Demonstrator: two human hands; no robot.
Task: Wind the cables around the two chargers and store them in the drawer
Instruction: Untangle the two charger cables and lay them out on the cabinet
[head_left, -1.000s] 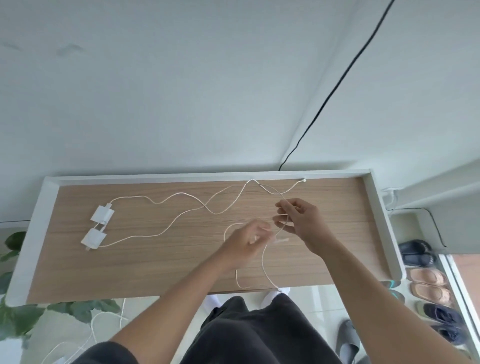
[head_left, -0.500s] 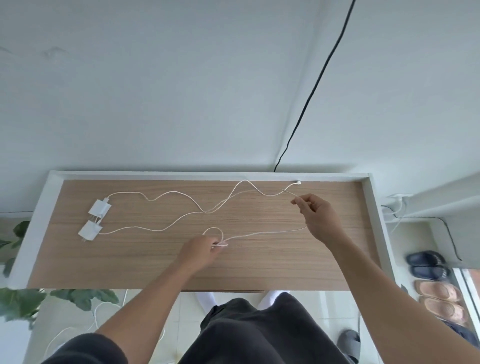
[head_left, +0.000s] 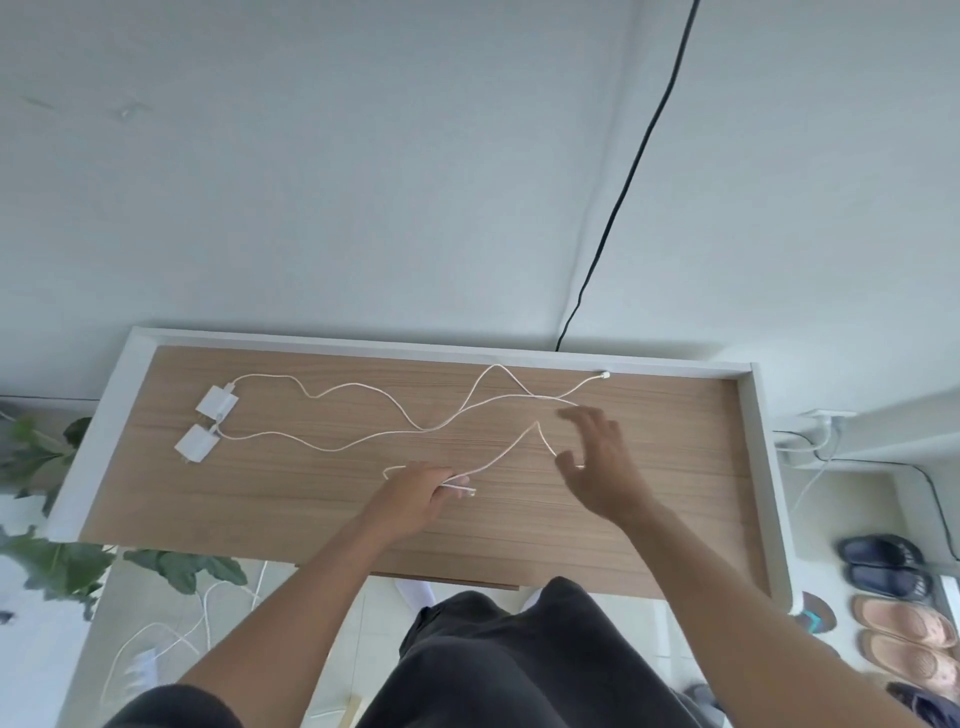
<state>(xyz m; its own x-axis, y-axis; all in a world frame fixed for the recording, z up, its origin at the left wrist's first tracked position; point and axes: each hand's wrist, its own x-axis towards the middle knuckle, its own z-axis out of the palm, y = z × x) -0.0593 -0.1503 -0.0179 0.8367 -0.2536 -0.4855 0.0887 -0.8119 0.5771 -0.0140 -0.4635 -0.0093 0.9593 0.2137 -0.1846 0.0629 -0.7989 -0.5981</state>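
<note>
So the person's left hand is down on the wooden counter, palm down, forearm coming in from the lower left, with the fingers pinched on a few folded strands of the nearer white cable. A small plug end pokes out just to the right of those fingers. The right hand is spread wide above the counter, fingers splayed and blurry, gripping nothing, though the cable seems to brush past near the thumb and it's hard to say if it actually touches.

From the left hand the nearer cable climbs up and to the right to a sharp peak, then drops toward the right hand. So that stretch is lifted, not lying flat.

Both chargers sit side by side at the left end of the counter, just beside each other, maybe touching, each a little white block tilted diagonally. Their cables leave from the right side and run lengthwise along the counter in loose waves, crossing each other about midway. The far cable ends in a small connector right up against the white raised rim at the back.

Off the counter there's a black cord going up the wall, leaves of a plant at the lower left, and some sandals on the floor at right.
</note>
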